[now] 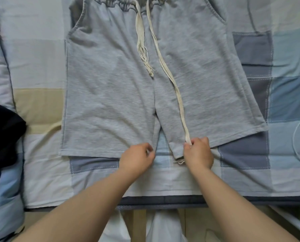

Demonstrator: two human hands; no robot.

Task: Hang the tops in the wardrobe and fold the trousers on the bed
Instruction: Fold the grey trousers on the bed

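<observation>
Grey shorts [110,95] lie flat on the bed, waistband at the far side and leg hems toward me. Two cream drawstrings come from the waistband. The short frayed drawstring [142,48] ends mid-thigh. The long drawstring [172,84] runs down the right leg, pulled taut. My right hand [198,151] pinches its lower end at the right leg's inner hem. My left hand [137,157] rests at the left leg's inner hem corner with fingers curled; whether it grips the fabric I cannot tell.
A patchwork bedspread [285,95] in blue, grey, white and beige covers the bed. A dark garment [2,133] lies at the left edge. The bed's near edge [163,200] runs across below my hands, with the floor beyond it.
</observation>
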